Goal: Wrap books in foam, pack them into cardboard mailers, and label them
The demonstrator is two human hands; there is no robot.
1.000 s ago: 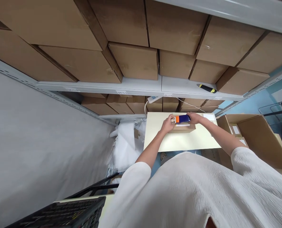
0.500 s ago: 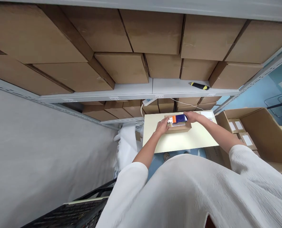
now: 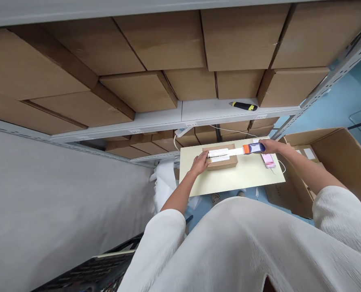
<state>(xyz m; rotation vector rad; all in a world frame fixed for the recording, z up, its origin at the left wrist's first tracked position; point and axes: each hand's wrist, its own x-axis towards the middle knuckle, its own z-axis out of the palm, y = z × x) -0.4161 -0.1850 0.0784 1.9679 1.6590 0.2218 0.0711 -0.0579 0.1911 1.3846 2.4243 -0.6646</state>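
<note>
A small cardboard box [image 3: 224, 163] lies on the pale yellow tabletop [image 3: 232, 180]. My left hand [image 3: 199, 163] grips its left end, fingers over the top edge. A blue and orange tape dispenser [image 3: 254, 148] is in my right hand [image 3: 269, 146], held beyond the box's right end. From it a strip of tape [image 3: 236, 151] stretches back across the box top toward my left hand. White labels [image 3: 219, 155] show on the top of the box, beneath or beside the tape.
A phone [image 3: 268, 161] with a lit pink screen and a white cable lies right on the table. The shelf [image 3: 195, 109] ahead carries several cartons and a black and yellow utility knife [image 3: 243, 106]. A large open carton [image 3: 340, 158] with smaller boxes stands to the right.
My right hand has pulled the tape dispenser rightward off the box, drawing out a strip of tape. My left hand stays at the box's left end. The view has shifted, and the phone now shows.
</note>
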